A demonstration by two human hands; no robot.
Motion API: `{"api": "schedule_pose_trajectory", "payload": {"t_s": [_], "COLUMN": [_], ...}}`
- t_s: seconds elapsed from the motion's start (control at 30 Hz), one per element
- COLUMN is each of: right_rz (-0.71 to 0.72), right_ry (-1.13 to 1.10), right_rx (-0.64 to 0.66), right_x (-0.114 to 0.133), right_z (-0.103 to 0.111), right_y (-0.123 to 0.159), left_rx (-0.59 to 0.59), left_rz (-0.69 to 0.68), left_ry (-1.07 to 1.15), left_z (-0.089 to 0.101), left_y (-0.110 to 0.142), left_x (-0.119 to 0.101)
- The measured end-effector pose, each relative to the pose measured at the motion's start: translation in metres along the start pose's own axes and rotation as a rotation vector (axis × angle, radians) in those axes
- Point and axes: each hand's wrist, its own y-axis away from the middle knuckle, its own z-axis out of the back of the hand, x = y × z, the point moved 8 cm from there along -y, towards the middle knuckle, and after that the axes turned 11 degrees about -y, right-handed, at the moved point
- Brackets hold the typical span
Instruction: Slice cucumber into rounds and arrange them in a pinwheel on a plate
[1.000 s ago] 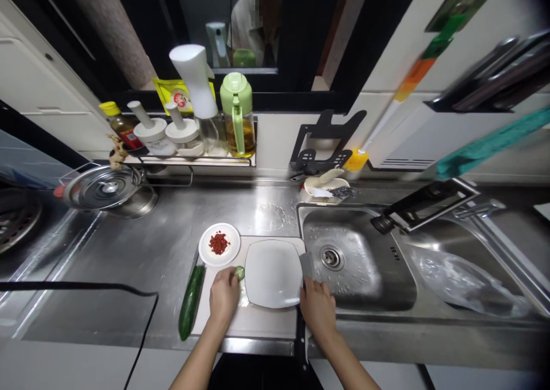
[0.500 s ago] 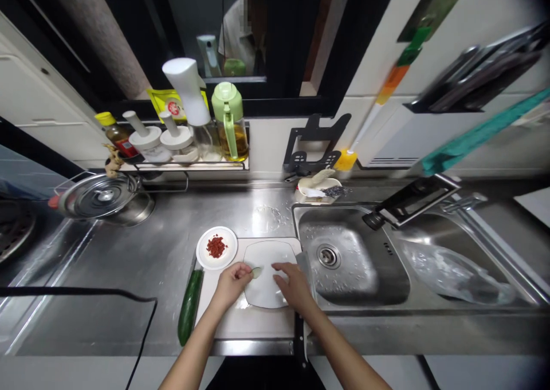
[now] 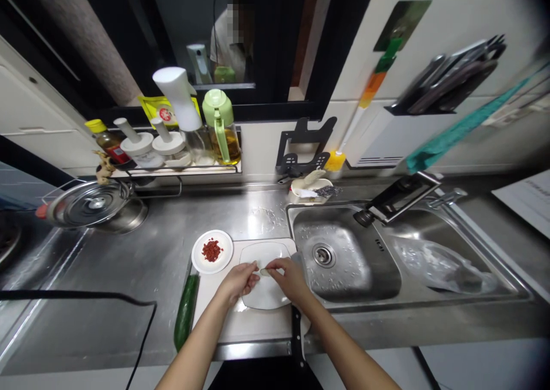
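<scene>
My right hand (image 3: 291,280) pinches a small, thin pale-green slice (image 3: 263,272) between thumb and fingertips, above a white plate (image 3: 264,295). Just left of it, my left hand (image 3: 238,282) is closed, its thumb and fingertips together close to the slice; what they hold, if anything, is too small to make out. The plate rests on a light cutting board (image 3: 249,328). A whole green cucumber (image 3: 186,312) lies along the board's left side. At the right edge is a knife with a black handle (image 3: 297,335), its blade partly hidden by my right hand and forearm.
A small white dish (image 3: 196,254) with chopped red bits (image 3: 212,250) stands at the board's upper left corner. To the right is a steel sink (image 3: 344,281). Condiment bottles and jars line a rack (image 3: 184,171) behind. A lidded pot (image 3: 124,215) sits at left.
The pale-green slice was at my left fingertips and is now in my right hand's pinch. My right hand has moved left and closed. The whole view has shifted slightly.
</scene>
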Motion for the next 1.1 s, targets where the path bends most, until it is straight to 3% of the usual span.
{"api": "schedule_pose_trajectory", "payload": {"t_s": [0.13, 0.37, 0.57, 0.7, 0.87, 1.1], "right_rz": [0.005, -0.074, -0.226, -0.29, -0.352, -0.354], "right_ry": [0.002, -0.072, -0.074, -0.017, 0.092, 0.262], "right_rx": [0.025, 0.021, -0.044, -0.092, -0.143, -0.155], "right_x": [0.002, -0.021, -0.052, -0.06, -0.064, -0.061], "right_z": [0.0, -0.007, -0.013, -0.012, -0.009, -0.01], "right_y": [0.001, -0.006, -0.022, -0.033, -0.045, -0.052], "left_rx": [0.071, -0.003, -0.164, -0.256, -0.381, -0.505], "left_rz": [0.101, -0.027, -0.215, -0.287, -0.458, -0.439], "left_ry": [0.119, 0.049, -0.275, -0.383, -0.751, -1.025], "left_z": [-0.01, -0.002, 0.007, 0.012, 0.008, 0.003], "left_y": [-0.005, -0.028, -0.049, -0.054, -0.049, -0.047], "left_x": [0.006, -0.001, -0.018, -0.031, -0.057, -0.066]}}
